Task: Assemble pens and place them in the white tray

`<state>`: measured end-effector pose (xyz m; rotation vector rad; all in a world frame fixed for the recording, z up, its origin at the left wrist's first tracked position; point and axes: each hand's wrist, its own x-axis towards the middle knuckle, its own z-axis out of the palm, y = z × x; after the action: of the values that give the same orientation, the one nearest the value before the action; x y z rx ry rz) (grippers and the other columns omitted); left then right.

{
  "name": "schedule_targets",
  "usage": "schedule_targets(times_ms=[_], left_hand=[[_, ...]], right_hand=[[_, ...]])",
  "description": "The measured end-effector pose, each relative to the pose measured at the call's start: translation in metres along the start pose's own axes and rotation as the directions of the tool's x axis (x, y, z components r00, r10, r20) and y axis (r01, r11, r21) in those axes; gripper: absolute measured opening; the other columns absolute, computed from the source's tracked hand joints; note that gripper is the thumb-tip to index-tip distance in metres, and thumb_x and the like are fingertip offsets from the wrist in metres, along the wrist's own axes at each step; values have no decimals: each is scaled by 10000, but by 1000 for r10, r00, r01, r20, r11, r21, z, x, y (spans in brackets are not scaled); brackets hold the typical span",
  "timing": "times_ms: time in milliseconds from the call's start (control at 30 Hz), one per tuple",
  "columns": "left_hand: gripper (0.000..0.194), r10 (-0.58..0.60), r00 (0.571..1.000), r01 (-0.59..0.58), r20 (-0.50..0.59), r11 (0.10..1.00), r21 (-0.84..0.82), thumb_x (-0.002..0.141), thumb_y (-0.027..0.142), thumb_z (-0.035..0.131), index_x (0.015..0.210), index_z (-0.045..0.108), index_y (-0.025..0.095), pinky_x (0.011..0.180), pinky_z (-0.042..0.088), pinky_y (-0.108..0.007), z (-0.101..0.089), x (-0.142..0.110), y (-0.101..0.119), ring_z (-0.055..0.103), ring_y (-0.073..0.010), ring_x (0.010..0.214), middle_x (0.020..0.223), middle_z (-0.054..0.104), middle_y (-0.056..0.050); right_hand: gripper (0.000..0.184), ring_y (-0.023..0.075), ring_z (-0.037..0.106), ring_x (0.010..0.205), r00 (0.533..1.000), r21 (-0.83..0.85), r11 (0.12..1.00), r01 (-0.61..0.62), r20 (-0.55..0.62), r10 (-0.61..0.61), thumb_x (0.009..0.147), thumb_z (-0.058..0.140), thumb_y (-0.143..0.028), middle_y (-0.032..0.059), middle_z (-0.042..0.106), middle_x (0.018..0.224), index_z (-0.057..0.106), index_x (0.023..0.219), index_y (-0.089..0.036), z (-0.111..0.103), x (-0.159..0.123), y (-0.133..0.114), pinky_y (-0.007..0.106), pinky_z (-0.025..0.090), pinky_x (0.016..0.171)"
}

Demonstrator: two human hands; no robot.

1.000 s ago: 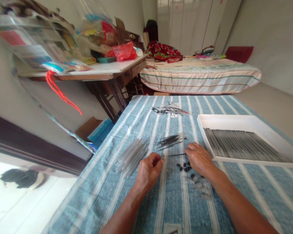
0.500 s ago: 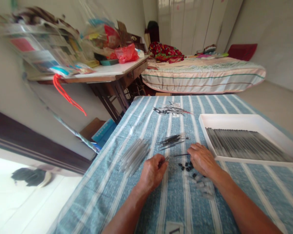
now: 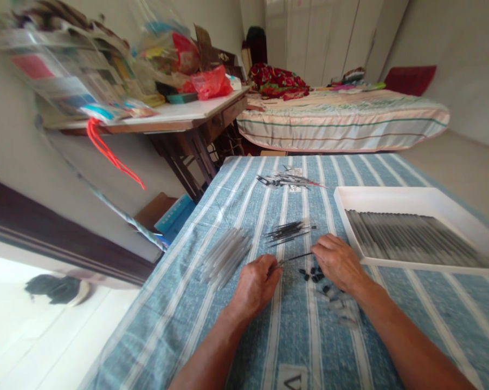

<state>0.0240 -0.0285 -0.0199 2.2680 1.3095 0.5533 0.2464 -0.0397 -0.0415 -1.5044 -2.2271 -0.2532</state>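
Note:
My left hand (image 3: 255, 286) is closed around a pale tube, apparently a pen barrel (image 3: 280, 264), with just its end showing past the fingers. Between finger and thumb, my right hand (image 3: 337, 262) pinches a thin black pen refill (image 3: 300, 256). The refill's far end meets the barrel's mouth; how deep it sits is unclear. Left of my hands lies a heap of translucent barrels (image 3: 226, 255). Beyond them is a bundle of black refills (image 3: 288, 232). Small black plugs (image 3: 316, 276) and translucent caps (image 3: 344, 311) lie below and beside my right hand.
A white box (image 3: 391, 196) holding a row of dark pen-like sticks (image 3: 411, 235) stands at the right. Thin black and red pieces (image 3: 287, 180) lie toward the far edge of the striped tablecloth (image 3: 244, 355). A cluttered desk (image 3: 183, 116) and a bed (image 3: 342, 122) stand beyond.
The gap between my hands has closed: the refill's end now reaches the barrel in my left hand. The view has shifted slightly; the piles look unchanged.

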Motion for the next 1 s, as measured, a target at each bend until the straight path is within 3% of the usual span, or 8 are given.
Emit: schedule_targets(times_ms=[400, 533, 700, 833, 933, 1000], left_hand=[[151, 48, 992, -63, 114, 990, 128, 876, 255, 414, 820, 545, 205, 636, 371, -238, -4, -2, 4, 563, -149, 701, 769, 590, -14], [133, 40, 991, -43, 128, 999, 23, 865, 258, 439, 814, 547, 201, 640, 377, -235, -4, -1, 6, 564, -143, 697, 737, 588, -1], [115, 37, 993, -27, 113, 995, -91, 843, 249, 469, 790, 555, 194, 637, 381, -245, -2, -1, 12, 553, -138, 674, 717, 588, 6], [104, -58, 998, 64, 32, 971, -231, 823, 271, 501, 775, 552, 195, 595, 400, -244, 2, -1, 15, 552, -132, 604, 639, 574, 24], [108, -187, 981, 152, -43, 896, -417, 812, 297, 526, 799, 533, 190, 557, 426, -240, 5, 0, 15, 561, -124, 533, 576, 576, 43], [121, -245, 965, 158, -88, 818, -553, 804, 305, 539, 798, 515, 186, 531, 439, -234, 6, 1, 15, 559, -117, 500, 561, 582, 44]], right_hand=[[242, 192, 474, 795, 984, -3, 1000, 30, -175, -30, 862, 463, -99, 69, 585, 779, 642, 709, -151, -7, 1, -4, 305, 390, 733], [249, 180, 480, 782, 978, 36, 999, 36, -205, -27, 869, 454, -101, 64, 583, 767, 641, 713, -154, -6, 1, -4, 294, 408, 725], [259, 182, 504, 822, 987, 145, 984, 99, -138, -79, 880, 428, -104, 73, 587, 801, 643, 751, -166, -11, 4, -18, 301, 448, 757], [214, 216, 524, 992, 969, 266, 948, 174, -219, -116, 866, 448, -112, 110, 605, 974, 632, 966, -155, -18, 6, -28, 381, 459, 876], [266, 250, 501, 1099, 940, 322, 939, 125, -340, -8, 824, 531, -148, 151, 577, 1112, 595, 1082, -134, -25, 7, -25, 422, 435, 932], [269, 236, 549, 1022, 940, 390, 920, 36, -326, 101, 803, 566, -183, 145, 611, 1054, 609, 1062, -125, -28, 5, -18, 390, 454, 888]])
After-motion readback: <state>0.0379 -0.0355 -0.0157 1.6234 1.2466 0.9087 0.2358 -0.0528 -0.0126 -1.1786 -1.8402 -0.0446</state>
